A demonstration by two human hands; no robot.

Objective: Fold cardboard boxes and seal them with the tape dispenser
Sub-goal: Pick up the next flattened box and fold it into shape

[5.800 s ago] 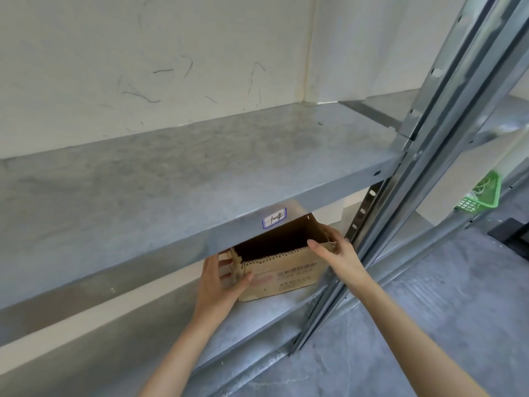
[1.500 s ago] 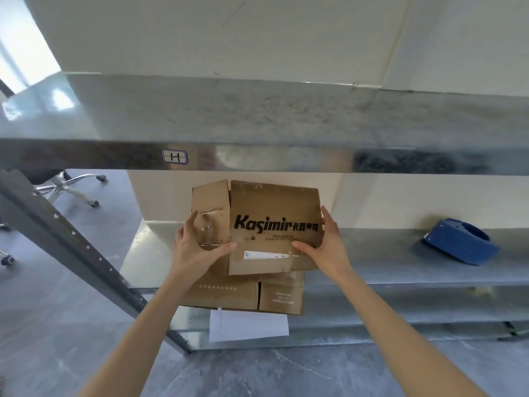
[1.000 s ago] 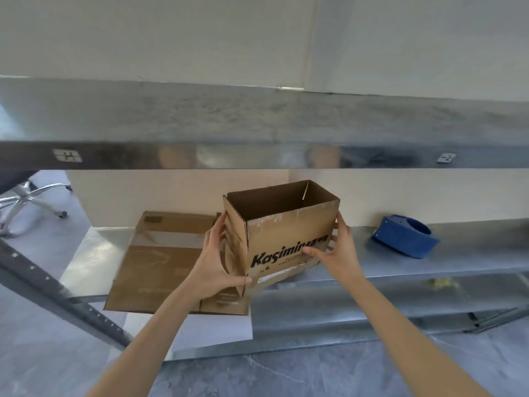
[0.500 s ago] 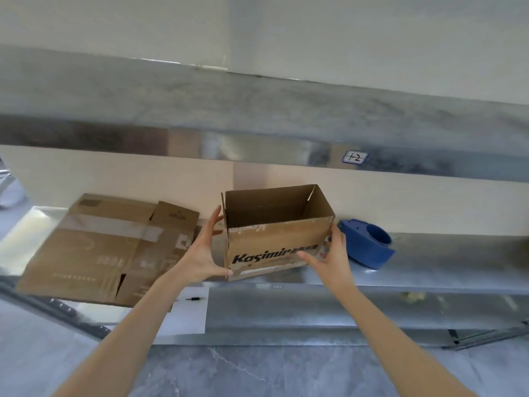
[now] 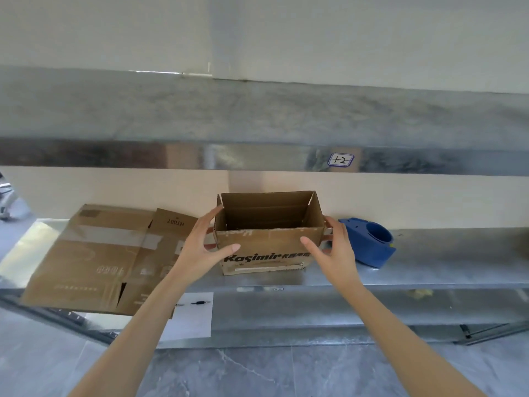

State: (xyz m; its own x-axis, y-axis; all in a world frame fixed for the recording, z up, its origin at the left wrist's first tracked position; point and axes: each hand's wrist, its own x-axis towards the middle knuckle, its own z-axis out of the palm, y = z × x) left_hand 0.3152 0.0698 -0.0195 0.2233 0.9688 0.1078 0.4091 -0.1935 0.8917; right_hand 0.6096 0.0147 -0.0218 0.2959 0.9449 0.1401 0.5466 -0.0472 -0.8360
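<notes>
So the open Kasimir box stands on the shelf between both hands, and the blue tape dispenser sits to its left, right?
No: the head view shows the blue tape dispenser to the right of the open Kasimir box; flattened cardboard lies on its left. The rest holds.

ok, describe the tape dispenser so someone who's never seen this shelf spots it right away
Find the metal shelf where the open cardboard box stands. The tape dispenser sits on it just right of that box. It is the only blue plastic thing there, with a round hollow on top; its neighbours are brown cardboard.
</notes>
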